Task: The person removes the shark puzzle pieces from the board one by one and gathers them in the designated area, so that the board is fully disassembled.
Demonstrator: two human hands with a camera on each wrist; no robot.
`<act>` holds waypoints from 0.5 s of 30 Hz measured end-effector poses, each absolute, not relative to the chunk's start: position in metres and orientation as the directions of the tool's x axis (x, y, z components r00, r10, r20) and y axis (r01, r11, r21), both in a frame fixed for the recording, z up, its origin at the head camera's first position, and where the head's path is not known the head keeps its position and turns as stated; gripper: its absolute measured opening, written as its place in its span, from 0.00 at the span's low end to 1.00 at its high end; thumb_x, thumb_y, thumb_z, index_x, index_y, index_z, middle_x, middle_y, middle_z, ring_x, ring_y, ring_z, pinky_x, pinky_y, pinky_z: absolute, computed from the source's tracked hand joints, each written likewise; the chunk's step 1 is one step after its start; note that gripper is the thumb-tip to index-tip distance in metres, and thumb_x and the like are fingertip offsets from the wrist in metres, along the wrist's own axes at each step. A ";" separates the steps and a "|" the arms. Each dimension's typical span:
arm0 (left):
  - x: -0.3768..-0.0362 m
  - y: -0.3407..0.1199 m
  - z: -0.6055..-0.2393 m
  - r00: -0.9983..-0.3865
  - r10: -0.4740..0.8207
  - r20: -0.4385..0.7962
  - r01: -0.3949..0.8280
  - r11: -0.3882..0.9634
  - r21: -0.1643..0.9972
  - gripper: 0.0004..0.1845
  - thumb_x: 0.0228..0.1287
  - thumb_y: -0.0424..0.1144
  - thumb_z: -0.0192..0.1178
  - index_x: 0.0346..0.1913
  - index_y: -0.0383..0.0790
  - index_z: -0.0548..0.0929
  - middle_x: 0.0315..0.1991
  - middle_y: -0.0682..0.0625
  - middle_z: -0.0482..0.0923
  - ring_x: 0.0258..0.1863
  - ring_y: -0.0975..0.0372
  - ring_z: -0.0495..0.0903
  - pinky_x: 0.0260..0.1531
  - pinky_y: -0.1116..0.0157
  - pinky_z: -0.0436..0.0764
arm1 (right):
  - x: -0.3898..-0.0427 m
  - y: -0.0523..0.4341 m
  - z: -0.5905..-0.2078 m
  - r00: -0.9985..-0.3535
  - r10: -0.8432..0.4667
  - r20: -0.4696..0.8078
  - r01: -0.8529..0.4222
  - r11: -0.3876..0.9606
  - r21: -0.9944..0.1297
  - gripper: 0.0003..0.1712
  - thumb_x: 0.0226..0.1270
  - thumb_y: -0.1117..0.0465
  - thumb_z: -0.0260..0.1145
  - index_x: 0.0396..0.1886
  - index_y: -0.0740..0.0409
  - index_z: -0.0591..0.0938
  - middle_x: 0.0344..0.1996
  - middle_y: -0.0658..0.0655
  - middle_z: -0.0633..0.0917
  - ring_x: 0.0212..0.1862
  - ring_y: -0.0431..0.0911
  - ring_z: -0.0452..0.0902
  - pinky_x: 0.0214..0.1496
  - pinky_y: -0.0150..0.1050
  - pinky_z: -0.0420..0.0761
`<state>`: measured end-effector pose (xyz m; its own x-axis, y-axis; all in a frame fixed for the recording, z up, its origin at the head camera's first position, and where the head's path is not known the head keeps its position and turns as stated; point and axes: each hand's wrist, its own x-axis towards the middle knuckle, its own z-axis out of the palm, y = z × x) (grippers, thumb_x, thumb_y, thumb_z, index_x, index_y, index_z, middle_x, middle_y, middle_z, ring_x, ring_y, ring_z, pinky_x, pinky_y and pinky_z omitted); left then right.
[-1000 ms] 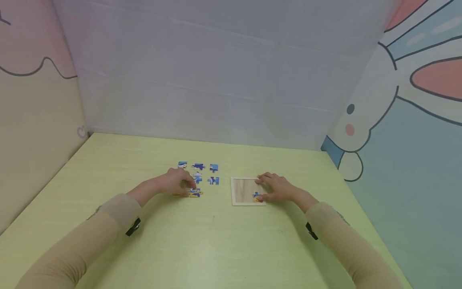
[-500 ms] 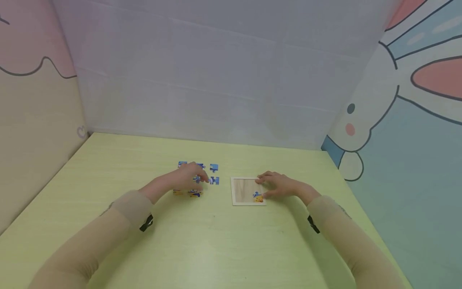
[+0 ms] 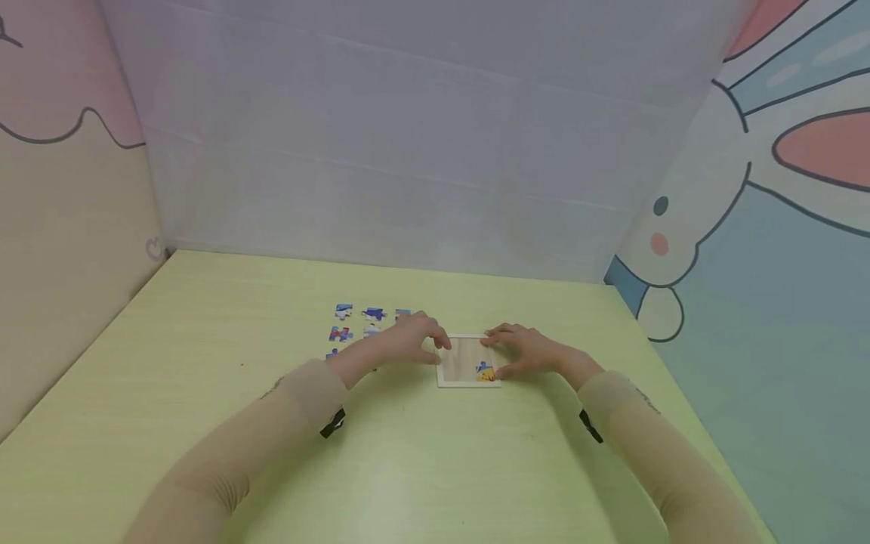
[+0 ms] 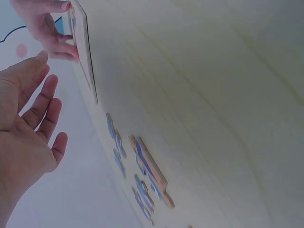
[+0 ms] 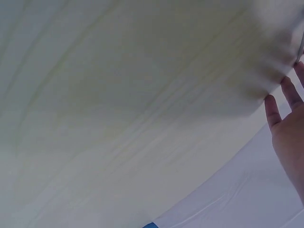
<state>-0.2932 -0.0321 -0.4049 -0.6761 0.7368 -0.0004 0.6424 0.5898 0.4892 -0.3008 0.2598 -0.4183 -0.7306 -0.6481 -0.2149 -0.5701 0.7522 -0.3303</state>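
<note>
A shallow wooden puzzle tray (image 3: 459, 360) with a pale rim lies on the table. One blue-and-yellow jigsaw piece (image 3: 485, 372) sits in its near right corner. My right hand (image 3: 526, 353) holds the tray by its right side, thumb towards the near corner and fingers at the far one. Over the tray's left edge hovers my left hand (image 3: 409, 340); its fingers (image 4: 49, 88) are loosely bent and I see nothing between them. Behind and left of it lie loose jigsaw pieces (image 3: 374, 313) in rows, some of them hidden by the hand and forearm.
The pale yellow table (image 3: 381, 468) runs back to a white sheet wall (image 3: 381, 151). A rabbit picture (image 3: 669, 227) decorates the right side panel, and a beige and pink panel (image 3: 68, 227) closes off the left.
My left hand has moved right from the loose pieces to the tray's left edge, uncovering pieces on the left. The right hand has stayed at the tray's right side.
</note>
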 end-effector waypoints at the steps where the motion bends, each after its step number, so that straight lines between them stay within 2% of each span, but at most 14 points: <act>1: -0.293 -0.027 -0.406 -0.675 0.738 -0.004 0.641 0.589 0.492 0.13 0.58 0.41 0.66 0.47 0.47 0.84 0.40 0.54 0.81 0.47 0.56 0.71 0.53 0.49 0.60 | -0.301 0.260 -0.419 -0.734 -0.644 -0.215 -0.567 0.756 -0.326 0.40 0.54 0.41 0.69 0.66 0.50 0.71 0.67 0.57 0.67 0.67 0.58 0.61 0.61 0.66 0.59; 7: -0.296 -0.003 -0.416 -0.673 0.739 -0.036 0.629 0.596 0.499 0.14 0.60 0.43 0.64 0.50 0.50 0.83 0.41 0.58 0.80 0.45 0.61 0.69 0.49 0.55 0.60 | -0.300 0.262 -0.422 -0.745 -0.627 -0.229 -0.554 0.772 -0.312 0.41 0.55 0.39 0.68 0.67 0.45 0.69 0.68 0.54 0.66 0.68 0.56 0.59 0.62 0.66 0.57; 15: -0.302 0.019 -0.426 -0.650 0.756 -0.082 0.621 0.591 0.515 0.18 0.57 0.41 0.66 0.52 0.53 0.81 0.41 0.60 0.77 0.45 0.64 0.70 0.50 0.56 0.61 | -0.299 0.262 -0.419 -0.726 -0.656 -0.205 -0.579 0.745 -0.331 0.41 0.56 0.41 0.68 0.68 0.48 0.67 0.68 0.54 0.67 0.69 0.54 0.58 0.61 0.66 0.58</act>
<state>-0.3019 0.0190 -0.4256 -0.6499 0.7555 -0.0824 0.6214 0.5907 0.5147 -0.2990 0.2621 -0.4189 -0.7265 -0.6559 -0.2051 -0.5792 0.7450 -0.3309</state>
